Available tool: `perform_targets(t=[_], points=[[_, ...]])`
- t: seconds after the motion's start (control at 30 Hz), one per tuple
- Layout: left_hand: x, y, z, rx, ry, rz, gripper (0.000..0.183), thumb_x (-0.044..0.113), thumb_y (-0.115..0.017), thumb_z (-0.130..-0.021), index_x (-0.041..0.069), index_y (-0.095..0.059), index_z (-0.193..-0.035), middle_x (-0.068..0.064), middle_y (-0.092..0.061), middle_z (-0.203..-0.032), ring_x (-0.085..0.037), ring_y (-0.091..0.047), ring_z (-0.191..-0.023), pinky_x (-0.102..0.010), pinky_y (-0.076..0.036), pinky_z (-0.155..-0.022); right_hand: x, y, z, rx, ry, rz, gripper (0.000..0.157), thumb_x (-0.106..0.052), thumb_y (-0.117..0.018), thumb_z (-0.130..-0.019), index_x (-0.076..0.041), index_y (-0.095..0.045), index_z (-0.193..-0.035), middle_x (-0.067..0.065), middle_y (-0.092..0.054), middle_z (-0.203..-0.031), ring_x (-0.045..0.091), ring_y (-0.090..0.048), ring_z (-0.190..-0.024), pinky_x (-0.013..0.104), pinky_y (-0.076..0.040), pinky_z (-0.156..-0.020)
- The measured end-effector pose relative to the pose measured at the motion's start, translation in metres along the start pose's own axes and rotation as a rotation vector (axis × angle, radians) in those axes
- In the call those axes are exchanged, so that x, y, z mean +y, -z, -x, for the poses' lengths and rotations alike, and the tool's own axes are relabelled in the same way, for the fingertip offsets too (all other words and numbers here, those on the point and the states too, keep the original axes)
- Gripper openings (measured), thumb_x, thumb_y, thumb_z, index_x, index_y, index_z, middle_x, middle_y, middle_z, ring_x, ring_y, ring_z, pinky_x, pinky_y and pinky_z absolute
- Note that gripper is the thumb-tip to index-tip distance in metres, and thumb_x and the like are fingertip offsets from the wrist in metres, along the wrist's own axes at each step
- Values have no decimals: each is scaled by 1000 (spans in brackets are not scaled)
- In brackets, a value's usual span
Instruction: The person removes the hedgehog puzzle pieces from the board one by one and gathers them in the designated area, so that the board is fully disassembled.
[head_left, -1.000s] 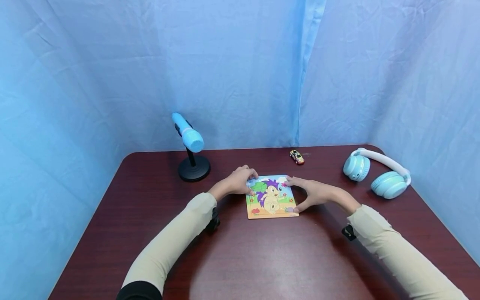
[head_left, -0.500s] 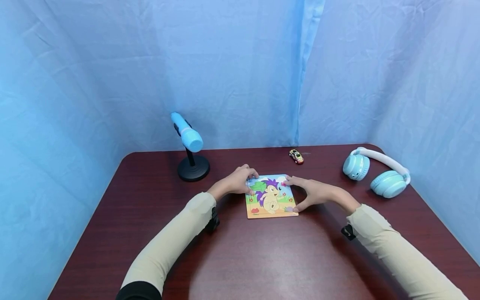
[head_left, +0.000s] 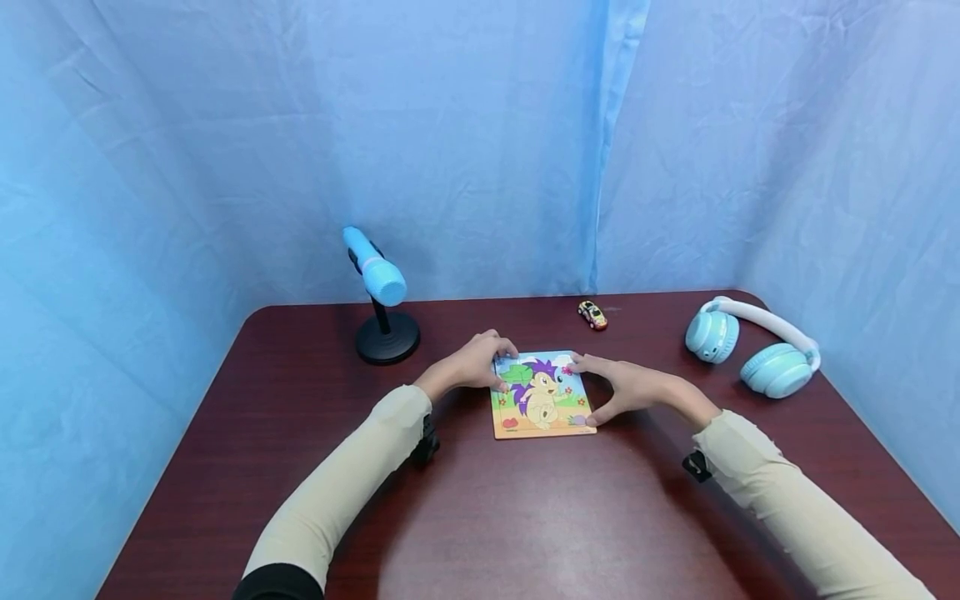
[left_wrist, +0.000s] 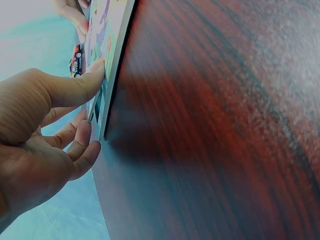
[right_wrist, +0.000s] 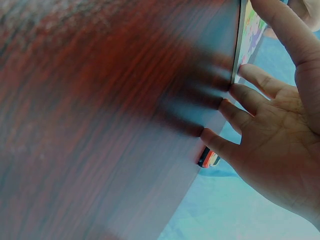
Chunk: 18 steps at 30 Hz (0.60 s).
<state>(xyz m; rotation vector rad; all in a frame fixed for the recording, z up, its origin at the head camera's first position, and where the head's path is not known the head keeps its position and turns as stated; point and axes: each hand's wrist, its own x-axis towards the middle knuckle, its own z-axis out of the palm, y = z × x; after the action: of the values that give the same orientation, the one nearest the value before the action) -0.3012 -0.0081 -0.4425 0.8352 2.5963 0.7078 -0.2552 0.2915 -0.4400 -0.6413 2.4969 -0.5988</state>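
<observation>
A square jigsaw puzzle (head_left: 543, 396) with a purple-haired cartoon hedgehog lies flat on the table. My left hand (head_left: 474, 361) is at its far left corner. In the left wrist view, the thumb and fingers of that hand (left_wrist: 45, 107) pinch a thin puzzle piece (left_wrist: 93, 107), tilted slightly up from the board. Along the right side of the puzzle, my right hand (head_left: 633, 385) has its fingers spread, the thumb on the near corner and the index finger at the far one. Other fingertips of the right hand (right_wrist: 280, 135) touch the tabletop beside the board.
On the dark red table (head_left: 525, 517), a blue microphone (head_left: 381, 275) on a black stand (head_left: 387, 337) is at back left. A toy car (head_left: 593, 315) sits near the back edge. Teal and white headphones (head_left: 776, 369) lie at the right. Blue curtains (head_left: 465, 150) surround the table.
</observation>
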Motion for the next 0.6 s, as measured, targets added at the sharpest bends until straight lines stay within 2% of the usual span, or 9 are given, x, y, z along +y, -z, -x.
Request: perform_targets(t=[0.17, 0.4, 0.6], points=[[-1, 2, 0, 10, -2, 16, 49, 15, -81, -88, 10, -65, -134, -12, -57, -127, -24, -52, -115, -38, -49, -103, 0, 0, 1, 4, 4, 3, 99, -45, -84, -81, -9, -34, -159, 18, -19, -169, 44, -23, -152, 67, -25, -118], [-2, 3, 0, -9, 3, 33, 48, 13, -78, -90, 9, -66, -135, -14, -59, -130, -25, -55, -118, -40, -48, -104, -2, 1, 2, 4, 3, 14, 98, -45, -84, -82, -10, -34, -159, 18, -19, -170, 45, -23, -152, 67, -25, -117], [-4, 2, 0, -7, -31, 22, 48, 13, -77, -90, 10, -65, -137, -13, -58, -128, -23, -51, -114, -37, -47, -99, -1, 1, 1, 4, 2, 19, 99, -45, -84, -81, -10, -34, -159, 18, -19, -169, 45, -23, -152, 67, -25, -117]])
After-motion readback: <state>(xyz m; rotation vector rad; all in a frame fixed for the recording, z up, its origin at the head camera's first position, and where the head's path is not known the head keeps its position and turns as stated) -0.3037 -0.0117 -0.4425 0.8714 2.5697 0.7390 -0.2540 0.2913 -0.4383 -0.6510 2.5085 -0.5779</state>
